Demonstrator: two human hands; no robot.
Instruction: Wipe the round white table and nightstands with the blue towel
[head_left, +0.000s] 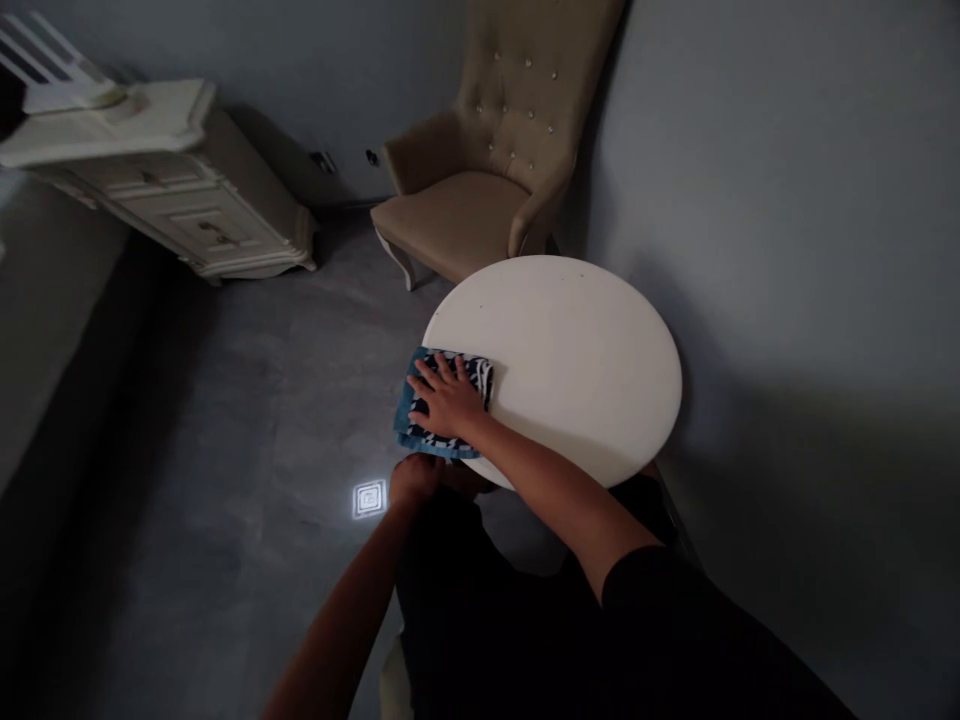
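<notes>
One folded cloth [415,440] is in use on the round white table [592,350], at its near left edge. The right hand [448,400] lies flat over the cloth with fingers spread, pressing it against the top rather than pinching it. The left hand [415,480] is low at the near left, just beside the rim; the light there is poor, and whether it grips the edge or merely rests cannot be told.

Progress: judged to be partway, the cloth being in contact with the table and under pressure. The bare part of the top, to the right and far side, looks mostly even in tone. A few small dark marks [582,276] show toward the far edge; whether these are dirt or damage to the finish is not established. How much of the top has been covered cannot be certified from this view. The cloth has not been set aside.

Orientation: the cloth is close to square, so no long axis is recorded with confidence. Its patterned face is up, the layered, striped fold faces right, and the blue border lies along the left and near sides. The left near corner appears to extend past the rim.
</notes>
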